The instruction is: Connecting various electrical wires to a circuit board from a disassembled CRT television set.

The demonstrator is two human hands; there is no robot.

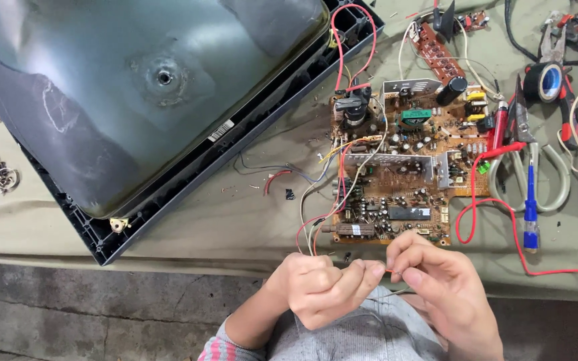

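Wires point(316, 227), red and pale, trail from the brown circuit board point(403, 167) over the near edge of the table point(222, 220) into both hands, their run lying roughly from far to near. The left hand point(319, 287) is curled shut around the bundle, while the right hand point(436, 284) pinches one thin red end between thumb and fingertips, just beside the left. Scissors point(533, 167) and a tape roll point(544, 81) lie toward the far right corner; a picture tube point(135, 87) fills the far left.
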